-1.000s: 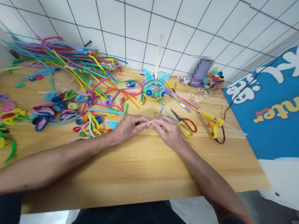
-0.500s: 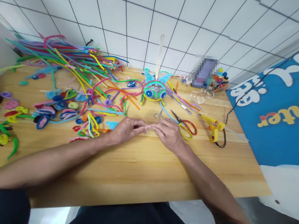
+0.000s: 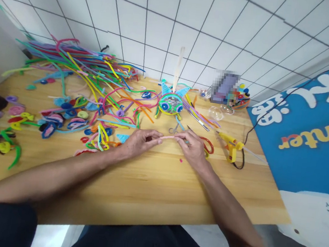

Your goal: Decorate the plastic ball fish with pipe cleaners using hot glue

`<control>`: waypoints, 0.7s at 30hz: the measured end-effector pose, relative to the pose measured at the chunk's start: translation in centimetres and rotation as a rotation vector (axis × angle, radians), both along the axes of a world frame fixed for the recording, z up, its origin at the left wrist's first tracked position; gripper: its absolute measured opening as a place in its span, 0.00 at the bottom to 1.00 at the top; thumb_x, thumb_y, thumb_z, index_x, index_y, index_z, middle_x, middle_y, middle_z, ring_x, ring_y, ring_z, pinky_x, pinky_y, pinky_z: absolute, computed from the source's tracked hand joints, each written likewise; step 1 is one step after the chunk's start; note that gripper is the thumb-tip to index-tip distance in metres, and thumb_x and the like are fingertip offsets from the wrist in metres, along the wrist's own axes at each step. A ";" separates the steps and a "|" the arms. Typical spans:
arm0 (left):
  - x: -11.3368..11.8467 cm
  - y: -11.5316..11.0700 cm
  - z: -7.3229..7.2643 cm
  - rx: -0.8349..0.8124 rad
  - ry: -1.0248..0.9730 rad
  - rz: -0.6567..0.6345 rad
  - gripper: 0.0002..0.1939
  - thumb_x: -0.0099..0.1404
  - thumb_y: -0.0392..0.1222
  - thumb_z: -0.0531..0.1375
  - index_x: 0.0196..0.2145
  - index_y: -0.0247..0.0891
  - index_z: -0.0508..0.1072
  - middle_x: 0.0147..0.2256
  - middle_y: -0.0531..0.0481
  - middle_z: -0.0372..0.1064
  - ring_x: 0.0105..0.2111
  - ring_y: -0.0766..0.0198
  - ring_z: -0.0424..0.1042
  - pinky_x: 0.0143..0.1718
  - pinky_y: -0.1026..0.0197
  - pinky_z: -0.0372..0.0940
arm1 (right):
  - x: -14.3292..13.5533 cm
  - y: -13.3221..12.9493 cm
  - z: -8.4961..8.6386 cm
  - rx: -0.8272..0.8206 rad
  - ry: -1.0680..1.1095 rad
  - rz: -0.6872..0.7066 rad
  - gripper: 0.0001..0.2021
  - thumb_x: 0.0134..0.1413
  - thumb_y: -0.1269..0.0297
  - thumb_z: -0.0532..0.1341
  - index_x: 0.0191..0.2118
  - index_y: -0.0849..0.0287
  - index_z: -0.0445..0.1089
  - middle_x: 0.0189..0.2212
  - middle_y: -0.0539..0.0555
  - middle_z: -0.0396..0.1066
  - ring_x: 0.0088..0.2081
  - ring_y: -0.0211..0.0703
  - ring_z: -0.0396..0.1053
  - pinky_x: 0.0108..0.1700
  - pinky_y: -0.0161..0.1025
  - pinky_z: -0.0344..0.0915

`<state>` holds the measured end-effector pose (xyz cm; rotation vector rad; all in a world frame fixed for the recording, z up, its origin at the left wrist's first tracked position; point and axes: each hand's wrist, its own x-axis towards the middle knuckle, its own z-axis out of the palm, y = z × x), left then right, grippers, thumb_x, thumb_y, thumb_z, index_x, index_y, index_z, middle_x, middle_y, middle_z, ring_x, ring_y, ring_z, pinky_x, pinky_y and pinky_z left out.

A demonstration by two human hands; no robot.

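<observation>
Both hands pinch the ends of a short pink pipe cleaner [image 3: 168, 137], stretched almost level above the table. My left hand [image 3: 142, 142] is closed on its left end, and my right hand [image 3: 191, 145] is closed on its right end. Beyond them stands a round figure [image 3: 171, 103] with blue eyes and light-blue pointed ears, a pale stick rising behind it. Small silver scissors [image 3: 173, 129] lie just past the fingers. Larger scissors with red and yellow handles [image 3: 209, 145] are partly hidden behind my right hand. A tiny dark-pink bit [image 3: 181, 160] lies on the table.
A heap of colourful pipe cleaners [image 3: 82, 60] fills the back left, with coiled pipe-cleaner pieces [image 3: 64, 116] in front of it. At right sits a yellow hot glue gun [image 3: 229, 145] with a black cord. Clear plastic domes [image 3: 215, 113] lie near the wall.
My hands have moved apart, and more of the pink pipe cleaner shows between them. The dark-pink bit has come into sight below my right hand. The view has shifted slightly.
</observation>
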<state>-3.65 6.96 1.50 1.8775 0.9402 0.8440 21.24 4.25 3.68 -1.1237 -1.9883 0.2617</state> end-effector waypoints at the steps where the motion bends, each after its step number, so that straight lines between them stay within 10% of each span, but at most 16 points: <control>1: 0.1 -0.1 0.0 0.018 -0.006 0.015 0.17 0.70 0.52 0.64 0.45 0.35 0.83 0.26 0.55 0.73 0.23 0.71 0.61 0.25 0.68 0.55 | -0.1 -0.1 0.0 0.007 -0.002 -0.001 0.06 0.70 0.68 0.65 0.41 0.53 0.80 0.35 0.52 0.81 0.38 0.44 0.78 0.42 0.40 0.73; 21: -0.3 0.9 0.0 0.059 -0.095 -0.013 0.13 0.75 0.46 0.61 0.47 0.38 0.84 0.36 0.50 0.83 0.33 0.65 0.79 0.35 0.67 0.70 | -0.4 -0.6 -0.4 -0.057 0.082 -0.202 0.06 0.67 0.63 0.66 0.38 0.51 0.82 0.34 0.50 0.85 0.34 0.45 0.82 0.41 0.40 0.75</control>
